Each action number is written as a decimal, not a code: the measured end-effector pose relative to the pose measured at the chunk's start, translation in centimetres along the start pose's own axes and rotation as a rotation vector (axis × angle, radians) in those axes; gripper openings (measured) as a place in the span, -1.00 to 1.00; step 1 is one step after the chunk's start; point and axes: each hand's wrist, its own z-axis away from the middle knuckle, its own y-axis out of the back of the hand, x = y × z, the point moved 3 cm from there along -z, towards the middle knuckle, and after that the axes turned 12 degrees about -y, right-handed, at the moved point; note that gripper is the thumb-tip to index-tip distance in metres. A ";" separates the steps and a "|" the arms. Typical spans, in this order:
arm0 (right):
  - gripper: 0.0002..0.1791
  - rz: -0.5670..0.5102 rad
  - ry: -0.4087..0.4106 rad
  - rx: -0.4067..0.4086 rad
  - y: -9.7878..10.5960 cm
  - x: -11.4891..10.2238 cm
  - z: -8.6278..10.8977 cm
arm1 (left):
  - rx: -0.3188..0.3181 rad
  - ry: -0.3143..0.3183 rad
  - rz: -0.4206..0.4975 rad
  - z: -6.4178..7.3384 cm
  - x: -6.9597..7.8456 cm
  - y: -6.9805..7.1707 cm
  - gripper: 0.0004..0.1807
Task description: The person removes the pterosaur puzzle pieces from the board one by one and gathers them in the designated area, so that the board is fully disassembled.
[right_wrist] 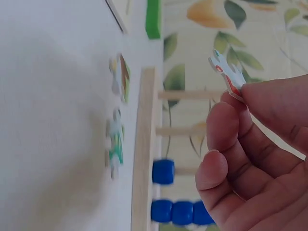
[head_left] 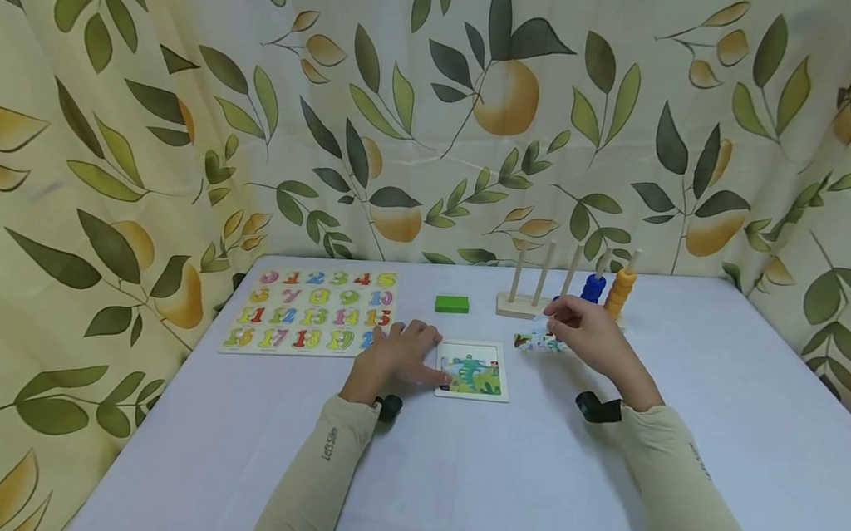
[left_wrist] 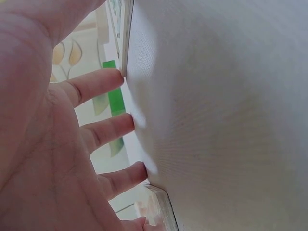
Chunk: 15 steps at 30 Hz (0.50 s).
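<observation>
My right hand [head_left: 588, 332] is raised over the table, pinching a small jigsaw piece [right_wrist: 227, 72] between thumb and fingers. The piece is pale blue with a red patch. Below it lie loose jigsaw pieces [right_wrist: 115, 144], in white, green and brown. My left hand [head_left: 399, 355] rests with spread fingers beside a white-framed puzzle tray [head_left: 505, 376], its thumb over the left edge. Inside the tray is a partial picture [head_left: 471, 372] with a green creature; its upper part is blank white. In the left wrist view the fingertips [left_wrist: 126, 121] touch the tabletop.
A number board [head_left: 295, 305] with colourful numerals lies at the left, partly under my left fingers. Behind the tray is a green block [head_left: 452, 304]. A wooden peg stand [head_left: 516, 306] with blue beads [head_left: 593, 288] and orange beads [head_left: 620, 293] stands behind my right hand.
</observation>
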 end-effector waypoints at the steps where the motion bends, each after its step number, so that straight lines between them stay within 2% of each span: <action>1: -0.80 -0.003 -0.003 0.004 0.3 0.2 0.0 | 0.000 -0.001 -0.002 0.0 0.0 0.0 -0.14; 15: -0.71 0.014 -0.126 -0.019 3.1 4.1 0.0 | -0.002 0.002 0.002 0.1 0.0 0.0 -0.13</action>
